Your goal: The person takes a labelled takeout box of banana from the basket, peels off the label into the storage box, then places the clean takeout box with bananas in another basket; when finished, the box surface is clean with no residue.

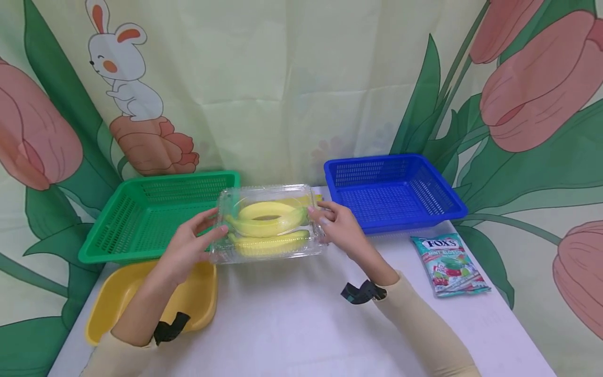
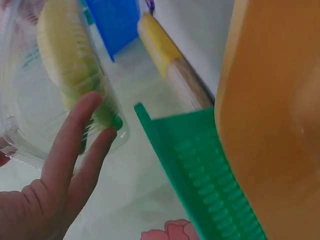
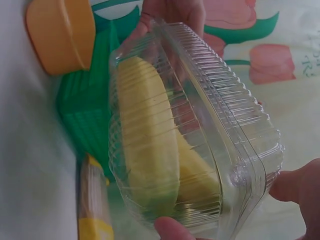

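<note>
A clear plastic clamshell box [image 1: 268,222] with yellow bananas [image 1: 266,219] inside is held between my two hands, in front of the two baskets. My left hand [image 1: 198,243] grips its left end, thumb in front and fingers against the side. My right hand [image 1: 332,220] grips the right end. In the left wrist view my fingers [image 2: 75,140] lie along the box [image 2: 30,100] beside a banana [image 2: 65,55]. The right wrist view shows the ribbed box [image 3: 210,125] close up, with a banana [image 3: 145,135] inside and my fingers [image 3: 300,187] at its rim.
A green basket [image 1: 118,230] stands at the back left and a blue basket [image 1: 391,193] at the back right. A yellow bowl [image 1: 118,298] sits at the front left. A FOX'S candy bag [image 1: 447,264] lies on the right. A yellow packet [image 1: 315,199] lies behind the box.
</note>
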{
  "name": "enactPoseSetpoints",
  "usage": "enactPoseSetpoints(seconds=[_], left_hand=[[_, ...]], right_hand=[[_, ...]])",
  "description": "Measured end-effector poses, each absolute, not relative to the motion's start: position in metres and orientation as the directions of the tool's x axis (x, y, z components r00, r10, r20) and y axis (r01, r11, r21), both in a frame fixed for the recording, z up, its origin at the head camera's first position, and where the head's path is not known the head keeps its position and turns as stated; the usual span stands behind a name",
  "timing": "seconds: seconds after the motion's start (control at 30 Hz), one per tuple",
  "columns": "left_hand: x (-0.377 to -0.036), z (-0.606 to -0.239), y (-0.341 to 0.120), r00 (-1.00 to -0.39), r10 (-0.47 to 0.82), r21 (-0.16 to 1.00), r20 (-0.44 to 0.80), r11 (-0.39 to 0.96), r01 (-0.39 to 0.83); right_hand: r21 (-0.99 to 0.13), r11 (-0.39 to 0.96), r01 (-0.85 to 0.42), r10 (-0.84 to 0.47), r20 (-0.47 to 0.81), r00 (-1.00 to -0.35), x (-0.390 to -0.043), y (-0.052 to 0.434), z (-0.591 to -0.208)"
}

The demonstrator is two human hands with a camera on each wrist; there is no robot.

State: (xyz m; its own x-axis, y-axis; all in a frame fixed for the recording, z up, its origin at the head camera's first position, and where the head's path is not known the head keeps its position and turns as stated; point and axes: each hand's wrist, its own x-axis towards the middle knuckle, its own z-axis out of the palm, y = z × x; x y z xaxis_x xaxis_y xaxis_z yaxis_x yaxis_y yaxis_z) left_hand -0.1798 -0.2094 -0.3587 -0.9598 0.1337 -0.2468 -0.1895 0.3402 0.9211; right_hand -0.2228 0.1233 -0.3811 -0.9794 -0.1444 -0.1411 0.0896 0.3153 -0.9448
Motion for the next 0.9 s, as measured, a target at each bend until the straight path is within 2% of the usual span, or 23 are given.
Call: enactPoseSetpoints(seconds=[0.4,0.67,0.77,0.9], left_hand=[[-0.224,-0.342,-0.257,-0.963,0.156,0.939,-0.221,0.302,-0.166],[-0.252,-0.335,-0.292,-0.948,0.132,0.954,-0.290,0.123,-0.275],[-0.259,-0.332,-0.306,-0.938,0.132,0.947,-0.321,0.067,-0.315],[-0.267,-0.330,-0.327,-0.940,0.158,0.951,-0.303,-0.004,-0.308]], right_hand=[[-0.952,0.292,0.095,-0.103,-0.130,-0.986,-0.264,0.073,-0.364],[-0.961,0.258,0.096,-0.108,-0.128,-0.986,-0.285,0.042,-0.356],[-0.977,0.191,0.099,-0.134,-0.126,-0.983,-0.290,0.034,-0.357],[-0.988,0.099,0.116,-0.152,-0.130,-0.980,-0.294,0.028,-0.362]])
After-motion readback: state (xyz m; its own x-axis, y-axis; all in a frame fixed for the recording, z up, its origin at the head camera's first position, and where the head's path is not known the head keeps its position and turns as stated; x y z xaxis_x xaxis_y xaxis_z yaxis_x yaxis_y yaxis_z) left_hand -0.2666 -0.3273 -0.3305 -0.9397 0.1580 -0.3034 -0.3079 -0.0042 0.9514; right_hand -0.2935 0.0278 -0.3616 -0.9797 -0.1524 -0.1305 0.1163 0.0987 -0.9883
